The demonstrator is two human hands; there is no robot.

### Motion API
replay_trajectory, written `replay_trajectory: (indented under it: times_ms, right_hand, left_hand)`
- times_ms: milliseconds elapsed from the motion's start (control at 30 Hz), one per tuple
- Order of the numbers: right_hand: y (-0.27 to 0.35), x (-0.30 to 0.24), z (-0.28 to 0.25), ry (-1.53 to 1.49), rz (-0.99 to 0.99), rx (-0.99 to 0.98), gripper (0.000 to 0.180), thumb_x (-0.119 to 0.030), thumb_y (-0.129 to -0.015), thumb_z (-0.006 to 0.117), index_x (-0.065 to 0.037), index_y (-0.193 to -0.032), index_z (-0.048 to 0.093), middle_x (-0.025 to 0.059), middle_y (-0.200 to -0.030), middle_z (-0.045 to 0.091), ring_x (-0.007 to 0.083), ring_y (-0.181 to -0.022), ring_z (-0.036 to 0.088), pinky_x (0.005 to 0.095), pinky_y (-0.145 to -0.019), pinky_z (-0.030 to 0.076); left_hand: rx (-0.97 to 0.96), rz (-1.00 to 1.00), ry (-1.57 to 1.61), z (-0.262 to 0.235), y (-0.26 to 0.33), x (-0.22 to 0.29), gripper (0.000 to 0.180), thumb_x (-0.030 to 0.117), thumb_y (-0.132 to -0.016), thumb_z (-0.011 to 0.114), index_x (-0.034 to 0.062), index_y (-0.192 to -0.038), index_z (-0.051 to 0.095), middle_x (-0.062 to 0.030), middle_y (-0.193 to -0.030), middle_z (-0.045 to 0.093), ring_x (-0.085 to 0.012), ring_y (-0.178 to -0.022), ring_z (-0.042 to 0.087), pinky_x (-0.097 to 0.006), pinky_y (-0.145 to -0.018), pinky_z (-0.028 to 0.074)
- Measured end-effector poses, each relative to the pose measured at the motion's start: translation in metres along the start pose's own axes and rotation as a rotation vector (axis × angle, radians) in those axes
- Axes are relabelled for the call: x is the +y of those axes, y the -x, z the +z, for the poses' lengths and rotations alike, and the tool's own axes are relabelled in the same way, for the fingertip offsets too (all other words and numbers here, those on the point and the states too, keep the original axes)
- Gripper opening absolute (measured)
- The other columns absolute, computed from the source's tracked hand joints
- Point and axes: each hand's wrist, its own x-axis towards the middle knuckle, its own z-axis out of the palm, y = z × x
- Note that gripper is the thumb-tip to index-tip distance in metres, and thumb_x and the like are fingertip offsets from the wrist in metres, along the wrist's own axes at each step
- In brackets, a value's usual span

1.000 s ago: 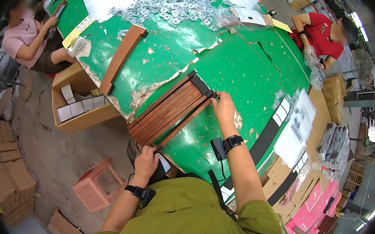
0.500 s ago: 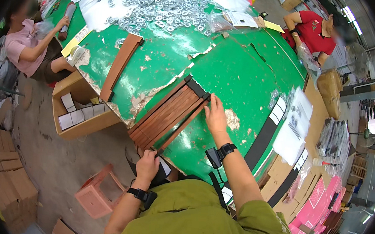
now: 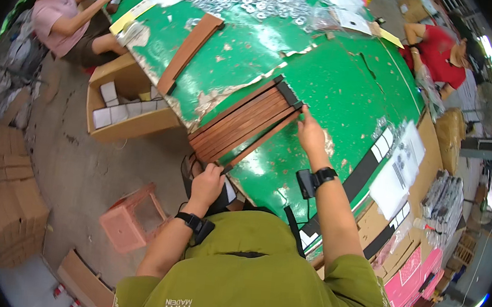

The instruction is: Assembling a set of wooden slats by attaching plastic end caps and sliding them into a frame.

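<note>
A row of reddish-brown wooden slats (image 3: pixel 243 123) with black end pieces lies side by side on the green tabletop (image 3: pixel 358 99). One separate slat (image 3: pixel 265 139) runs along the row's right side, with a narrow gap between, widest toward me. My left hand (image 3: pixel 207 186) is closed on this slat's near end, at the table edge. At its far end, by the black caps, my right hand (image 3: pixel 312 133) has its fingers closed against the slat; its thumb is partly hidden. More brown slats (image 3: pixel 189 50) lie farther left on the table.
An open carton (image 3: pixel 135 134) holding white pieces stands left of the table. Metal rings (image 3: pixel 260 1) are heaped at the back. A pink stool (image 3: pixel 133 216) is on the floor. Black strips (image 3: pixel 359 179) and plastic bags (image 3: pixel 398 168) lie right. Two people work across the table.
The whole view has shifted, so the table sits higher and farther right. Both hands remain at the two ends of the separate slat, which stays beside the row.
</note>
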Motion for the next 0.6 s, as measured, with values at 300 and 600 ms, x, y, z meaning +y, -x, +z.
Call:
replay_trajectory:
  times_ms: [300, 600]
  right_hand:
    - [0.076, -0.078, 0.031, -0.188, -0.615, 0.027, 0.045, -0.01, -0.078, 0.069, -0.006, -0.122, 0.058, 0.0169, -0.117, 0.058, 0.0368, -0.109, 0.056, 0.0444, -0.093, 0.047]
    - [0.092, -0.096, 0.061, -0.086, -0.711, 0.031, 0.022, -0.012, -0.079, 0.061, -0.009, -0.098, 0.07, 0.009, -0.103, 0.06, 0.0285, -0.109, 0.056, 0.0399, -0.096, 0.046]
  left_hand:
    - [0.097, -0.033, 0.006, 0.008, 0.008, -0.006, 0.019, 0.015, -0.082, 0.07, 0.0069, -0.098, 0.065, -0.0073, -0.093, 0.061, -0.0299, -0.074, 0.065, -0.038, -0.064, 0.054]
    - [0.091, -0.032, -0.003, 0.004, 0.011, 0.003, 0.02, 0.015, -0.082, 0.07, 0.0065, -0.099, 0.065, -0.0073, -0.095, 0.062, -0.0291, -0.077, 0.066, -0.037, -0.064, 0.054]
